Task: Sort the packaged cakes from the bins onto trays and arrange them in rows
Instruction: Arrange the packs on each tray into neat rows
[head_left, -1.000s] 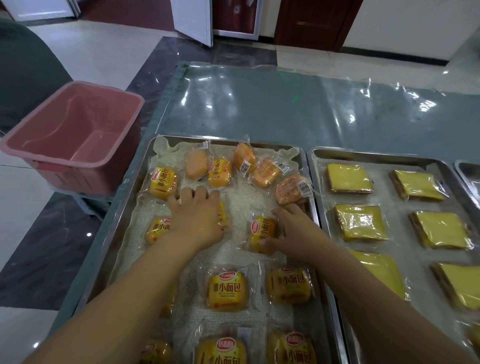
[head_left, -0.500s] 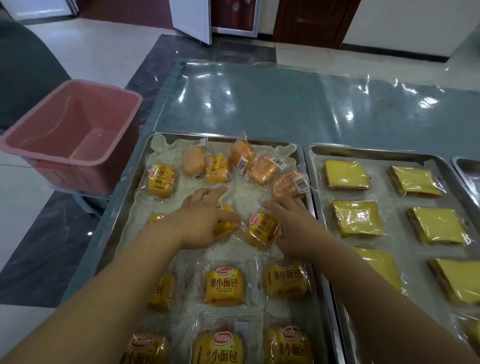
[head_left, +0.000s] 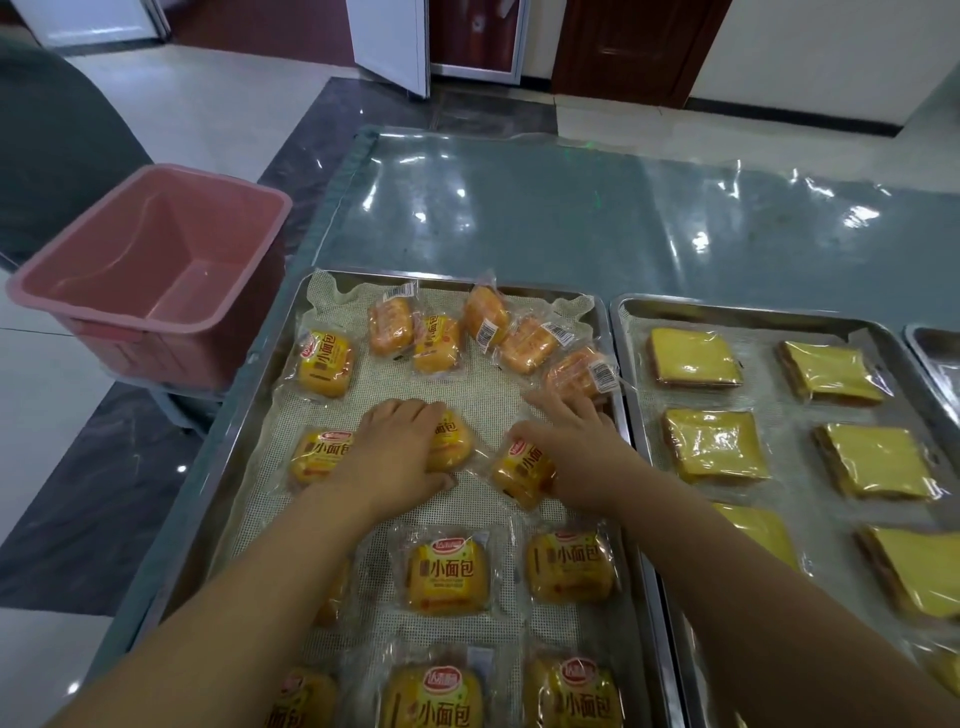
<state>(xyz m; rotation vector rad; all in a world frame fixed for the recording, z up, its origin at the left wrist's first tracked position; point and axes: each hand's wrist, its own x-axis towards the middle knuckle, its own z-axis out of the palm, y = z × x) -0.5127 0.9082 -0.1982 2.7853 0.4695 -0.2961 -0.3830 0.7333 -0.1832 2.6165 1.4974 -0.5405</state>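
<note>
At the far left we see a pink plastic bin (head_left: 150, 275), smooth-walled and rectangular, standing just off the table's left edge. Next comes the left tray (head_left: 244, 431), shiny metal with a raised rim and lined with a pale mesh mat (head_left: 488, 395). Small round cakes in crinkly clear wrappers lie on it. Those near us lie in rows, and those along the far edge make a loose cluster (head_left: 488, 332) that overlaps.

The left hand (head_left: 395, 457) lies palm down on the mat, fingers straight and close together. It rests on the left part of one wrapped cake (head_left: 454, 441), with the thumb along the cake's near side. Between the hands we see a bare patch of mesh.

The right hand (head_left: 571, 457) is spread flat with its fingers apart. Its thumb touches the far corner of a tilted cake (head_left: 519, 470), and its fingertips reach the barcoded cake (head_left: 582, 371) near the tray's right rim.

The right tray (head_left: 623, 332) sits just beside it, the rims nearly touching. It holds flat square yellow cakes (head_left: 693, 358) in glossy film, set in rows with gaps between them. A third tray's corner (head_left: 930, 343) shows at the right edge. Beyond the trays, the table (head_left: 519, 218) is wrinkled, shiny plastic sheeting.
</note>
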